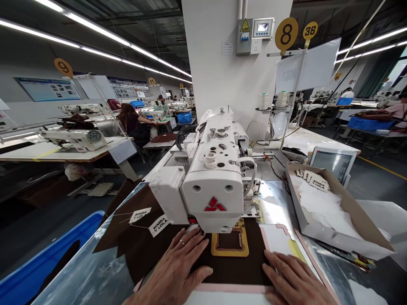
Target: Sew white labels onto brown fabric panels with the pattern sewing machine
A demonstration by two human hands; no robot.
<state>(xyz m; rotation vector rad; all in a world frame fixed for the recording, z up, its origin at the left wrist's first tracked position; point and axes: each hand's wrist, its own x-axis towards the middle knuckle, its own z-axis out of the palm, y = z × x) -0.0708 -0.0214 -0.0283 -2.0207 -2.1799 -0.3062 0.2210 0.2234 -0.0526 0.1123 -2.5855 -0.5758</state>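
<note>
left hand (182, 266) and right hand (294, 277) rest flat, apart, at the brown fabric (237, 271), yellow frame (229, 253) between, nearer the left.

**Bright, cool light overhead, dim floor below**

Long rows of white ceiling lights (98, 29) crossed the upper left and upper right, so strong that they washed out. Paler daylight entered through a window (399, 67) at the far right. The metal tabletop (92, 262) threw back cloudy glare at lower left, while the brown fabric (235, 271) looked nearly black in places. The floor (375, 182) was dim. The white sewing machine (210, 178) appeared sharp at centre; distant workstations (167, 108) were soft. Wide-angle distortion stretched shapes toward the edges.
</note>
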